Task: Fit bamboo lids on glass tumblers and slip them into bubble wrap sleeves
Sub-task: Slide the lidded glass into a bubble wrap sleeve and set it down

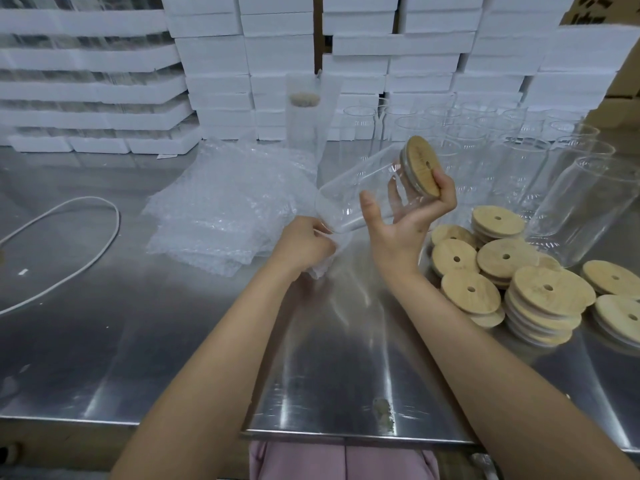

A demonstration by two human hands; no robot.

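Observation:
My right hand (412, 216) holds a glass tumbler (360, 192) tilted on its side above the table, fingers curled round its lidded end. A bamboo lid (423, 165) with a small hole sits on the tumbler's mouth. The tumbler's base points down-left toward my left hand (306, 240), which pinches the edge of a bubble wrap sleeve (322, 265) at the base. A pile of flat bubble wrap sleeves (221, 209) lies to the left. Loose bamboo lids (519, 282) are heaped at the right. Several empty tumblers (502, 150) stand behind them.
A wrapped, lidded tumbler (304, 116) stands upright at the back centre. White foam boxes (277, 64) are stacked along the back. A white cord (69, 244) loops on the steel table (173, 341) at left. The table's front edge is near my body.

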